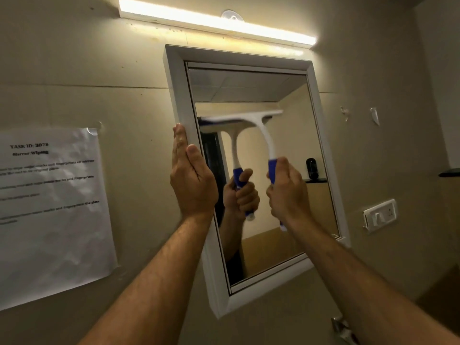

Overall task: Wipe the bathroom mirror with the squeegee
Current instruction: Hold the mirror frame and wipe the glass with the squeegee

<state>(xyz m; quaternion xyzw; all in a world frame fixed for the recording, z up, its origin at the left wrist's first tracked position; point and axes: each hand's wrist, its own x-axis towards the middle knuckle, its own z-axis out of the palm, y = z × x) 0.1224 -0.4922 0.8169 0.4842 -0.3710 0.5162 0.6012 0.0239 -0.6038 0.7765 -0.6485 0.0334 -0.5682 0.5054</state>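
While the left hand (191,180) is lying flat, fingers together, on the mirror (286,150) frame's 9 o'clock edge, the right hand (286,192) is clamping the squeegee (263,130) handle, handle pointing 6 o'clock, blade running 9-to-3 on upper glass.

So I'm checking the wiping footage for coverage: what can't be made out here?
Head view only:
- Squeegee blade: motion-blurred, so contact with the mirror glass is unclear.
- Smudges or streaks on the glass: too faint to tell.
- Squeegee handle middle: hidden inside the right hand.
- Paper notice: small print blurred, left side cut off by the frame edge.
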